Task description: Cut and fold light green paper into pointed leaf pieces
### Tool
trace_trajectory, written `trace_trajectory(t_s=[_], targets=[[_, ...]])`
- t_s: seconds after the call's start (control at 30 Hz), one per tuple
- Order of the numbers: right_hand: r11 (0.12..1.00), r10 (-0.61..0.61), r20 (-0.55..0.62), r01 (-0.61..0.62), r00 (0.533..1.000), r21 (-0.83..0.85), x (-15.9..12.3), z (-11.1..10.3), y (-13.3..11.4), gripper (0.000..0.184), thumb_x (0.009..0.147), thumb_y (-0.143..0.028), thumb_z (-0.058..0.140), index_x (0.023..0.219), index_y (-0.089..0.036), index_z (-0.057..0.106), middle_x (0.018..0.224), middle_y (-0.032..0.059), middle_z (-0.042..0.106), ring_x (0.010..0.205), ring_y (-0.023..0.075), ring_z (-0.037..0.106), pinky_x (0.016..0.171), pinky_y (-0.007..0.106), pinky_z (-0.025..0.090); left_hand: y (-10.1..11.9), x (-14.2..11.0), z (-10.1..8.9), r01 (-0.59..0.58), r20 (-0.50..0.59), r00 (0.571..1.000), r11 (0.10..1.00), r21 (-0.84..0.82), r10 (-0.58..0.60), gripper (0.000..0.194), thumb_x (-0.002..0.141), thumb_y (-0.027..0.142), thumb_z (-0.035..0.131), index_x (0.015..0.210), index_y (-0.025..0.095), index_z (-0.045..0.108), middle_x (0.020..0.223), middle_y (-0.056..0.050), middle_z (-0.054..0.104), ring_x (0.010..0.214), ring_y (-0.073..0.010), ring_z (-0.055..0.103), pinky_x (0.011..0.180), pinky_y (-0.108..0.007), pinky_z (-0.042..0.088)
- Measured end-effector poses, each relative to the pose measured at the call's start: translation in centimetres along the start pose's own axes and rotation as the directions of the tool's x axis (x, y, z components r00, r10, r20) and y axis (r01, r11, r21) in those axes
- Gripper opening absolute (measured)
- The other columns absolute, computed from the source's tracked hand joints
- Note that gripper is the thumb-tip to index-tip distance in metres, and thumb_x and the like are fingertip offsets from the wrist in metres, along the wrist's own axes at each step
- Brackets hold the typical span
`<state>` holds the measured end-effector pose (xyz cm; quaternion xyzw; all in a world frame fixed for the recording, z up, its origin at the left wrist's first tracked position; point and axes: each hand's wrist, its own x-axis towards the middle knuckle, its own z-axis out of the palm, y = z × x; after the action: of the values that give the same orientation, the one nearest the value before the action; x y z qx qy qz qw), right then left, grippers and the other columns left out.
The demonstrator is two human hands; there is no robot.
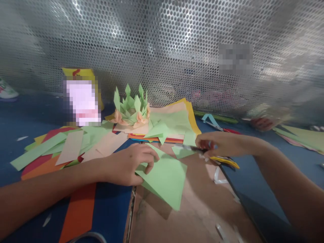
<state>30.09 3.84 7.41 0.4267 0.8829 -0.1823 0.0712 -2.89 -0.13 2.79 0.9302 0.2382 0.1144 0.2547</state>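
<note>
Hands of one person occupy the near field over a blue surface (22, 121). Left hand (131, 165) lies knuckles up with fingers curled onto a folded light green paper (165, 179), pinning its left edge; the grasp is closed on the sheet. That green paper is triangular in outline and rests on a brown cardboard board (192, 209), its lower corner pointing toward the camera.

Right hand (220, 144) is clenched around a utility knife (222, 160), whose yellow body shows below the fingers and whose dark tip reaches left toward a small green offcut (181, 152). Blur prevents any finding on whether the tip touches the paper.

Behind the hands, a stack of coloured sheets (174, 121) lies flat, yellow and peach edges showing. On its left end stands a folded paper crown (130, 108) with green spikes and peach flowers at its base. Loose paper strips (58, 148), green, peach, red and orange, are scattered to the left of the board. An orange strip (78, 209) lies beneath the left forearm.

A perforated metal screen (162, 44) closes the far side. Near the right edge, another person's hand (262, 123) rests by further green sheets (303, 136), well apart from the board. A teal-handled tool (211, 119) lies just behind the right hand; its type cannot be determined.
</note>
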Motion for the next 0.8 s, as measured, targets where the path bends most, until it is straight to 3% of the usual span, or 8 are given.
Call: trace_trajectory(t_s=[0.13,0.23,0.33,0.4,0.47,0.6,0.7,0.8], targets=[[0.990,0.074,-0.214,-0.097,0.974,-0.098,0.7,0.5,2.5,0.011,0.077,-0.028,0.059,0.087,-0.022,0.057,0.079,0.0055,0.064,0.065,0.0205,0.061,0.053,0.030,0.047,0.0,0.3,0.1,-0.048,-0.027,0.999,0.999,-0.016,0.047,0.026,0.054,0.001,0.048,0.069,0.020,0.043,0.100,-0.004,0.062,0.097,-0.0222,0.055,0.088,-0.033,0.039],[0.989,0.053,-0.314,-0.094,0.948,-0.117,0.9,0.8,1.1,0.023,0.077,-0.036,0.062,0.095,-0.022,0.056,0.093,0.0084,0.063,0.080,0.0251,0.061,0.065,0.035,0.049,-0.1,0.4,0.0,0.015,-0.054,0.998,0.998,-0.061,-0.018,0.025,0.055,0.002,0.047,0.071,0.021,0.044,0.092,-0.003,0.063,0.086,-0.0202,0.057,0.079,-0.031,0.042],[0.989,-0.139,-0.167,0.146,0.976,0.034,0.7,0.6,-3.0,0.046,0.075,-0.045,0.066,0.114,-0.027,0.051,0.112,0.0052,0.060,0.099,0.0238,0.059,0.077,0.033,0.050,-0.2,0.5,-0.1,0.084,-0.125,0.987,0.985,-0.152,-0.103,0.021,0.056,0.005,0.046,0.071,0.021,0.043,0.090,-0.002,0.064,0.081,-0.0184,0.058,0.072,-0.029,0.044],[0.942,-0.302,-0.106,0.313,0.947,0.119,0.6,0.5,-5.7,0.057,0.071,-0.047,0.071,0.120,-0.028,0.049,0.124,0.0045,0.055,0.115,0.0243,0.051,0.091,0.034,0.046,-0.1,0.6,-0.3,0.086,-0.198,0.971,0.968,-0.235,-0.134,0.019,0.058,0.006,0.046,0.070,0.020,0.042,0.091,-0.001,0.064,0.083,-0.0179,0.059,0.072,-0.028,0.045],[0.916,-0.353,-0.135,0.372,0.926,0.151,0.8,0.6,-7.3,0.054,0.071,-0.039,0.072,0.119,-0.027,0.050,0.128,0.0045,0.052,0.123,0.0240,0.044,0.097,0.035,0.042,0.2,0.6,-0.5,0.069,-0.286,0.945,0.952,-0.298,-0.158,0.018,0.060,0.005,0.047,0.070,0.020,0.043,0.094,-0.002,0.065,0.089,-0.0184,0.060,0.077,-0.029,0.046],[0.853,-0.349,-0.371,0.456,0.861,0.255,1.6,1.4,-7.3,0.009,0.085,-0.022,0.058,0.092,-0.023,0.062,0.110,0.0051,0.063,0.108,0.0189,0.056,0.094,0.034,0.043,0.5,0.8,-0.6,0.018,-0.448,0.877,0.942,-0.334,-0.176,0.013,0.069,0.010,0.056,0.075,0.019,0.049,0.098,-0.004,0.064,0.095,-0.0201,0.060,0.085,-0.032,0.045],[0.814,-0.214,-0.572,0.468,0.792,0.343,2.0,1.8,-6.5,0.006,0.083,-0.026,0.062,0.079,-0.021,0.062,0.087,0.0043,0.067,0.084,0.0173,0.062,0.078,0.031,0.049,0.1,1.0,-0.2,-0.016,-0.564,0.793,0.917,-0.398,-0.231,0.009,0.076,0.022,0.063,0.077,0.019,0.054,0.098,-0.006,0.064,0.095,-0.0209,0.060,0.084,-0.033,0.047],[0.841,-0.080,-0.642,0.397,0.763,0.367,2.1,1.9,-6.2,0.012,0.078,-0.028,0.068,0.071,-0.021,0.061,0.078,0.0026,0.065,0.071,0.0158,0.059,0.063,0.028,0.047,-0.7,1.1,0.2,-0.052,-0.645,0.706,0.886,-0.460,-0.293,0.009,0.080,0.026,0.062,0.076,0.019,0.058,0.092,-0.005,0.065,0.091,-0.0196,0.061,0.080,-0.031,0.049]])
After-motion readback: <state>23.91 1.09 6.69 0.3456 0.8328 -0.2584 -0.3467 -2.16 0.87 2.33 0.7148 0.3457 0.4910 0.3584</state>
